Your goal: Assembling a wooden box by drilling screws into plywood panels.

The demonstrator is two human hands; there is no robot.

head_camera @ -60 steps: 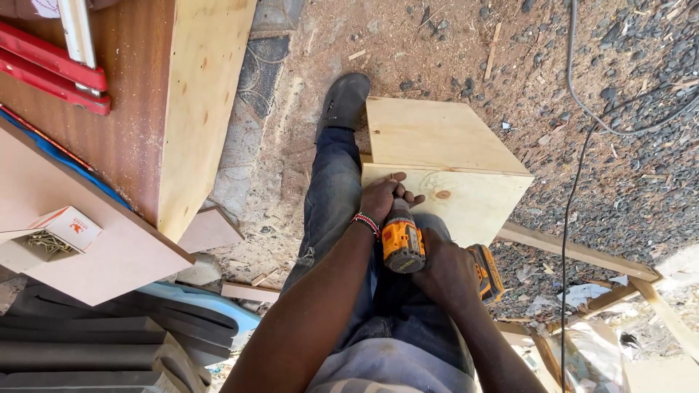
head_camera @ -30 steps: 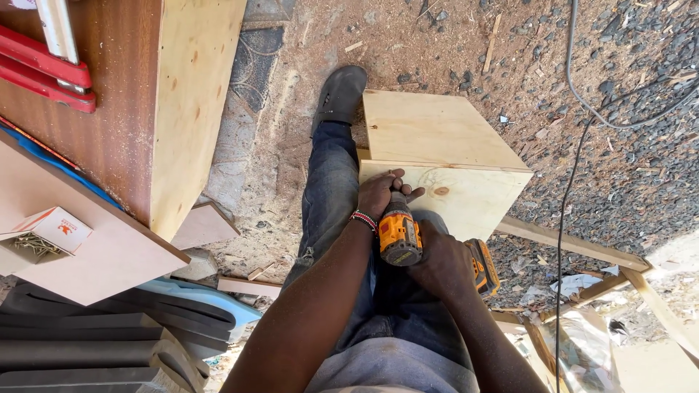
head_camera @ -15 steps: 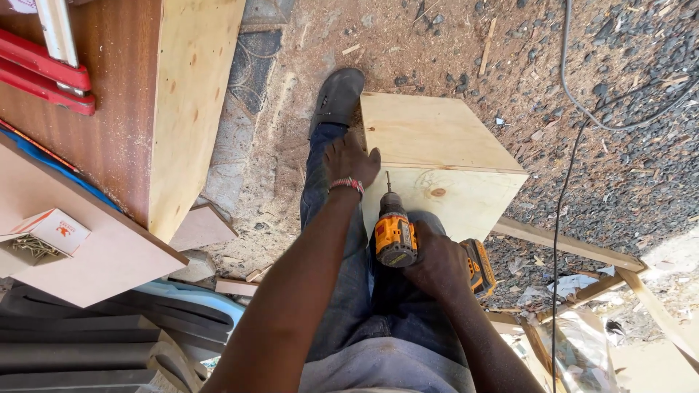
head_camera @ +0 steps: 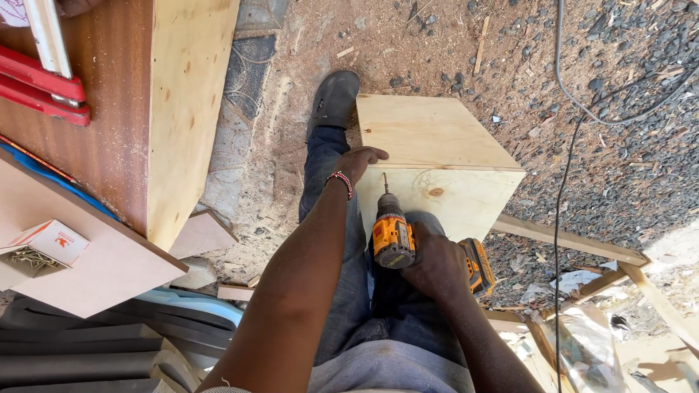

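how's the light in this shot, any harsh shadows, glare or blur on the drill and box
Head view: hard sunlight whitens the ground at the right edge; the wooden box is evenly lit, no glare. Head view: the drill in the right hand is sharp, as is the left hand on the box corner. Head view: edges bow slightly, wide-lens distortion.

My right hand [head_camera: 437, 266] covered the grip of the cordless drill [head_camera: 397, 236], so I could not see the trigger, and the bit's tip [head_camera: 384, 177] was too thin to read against the plywood box [head_camera: 429, 135]. The box hid part of my shoe [head_camera: 333, 98]. The frame edge cut off the red clamps [head_camera: 40, 84] and black cable [head_camera: 561, 240].
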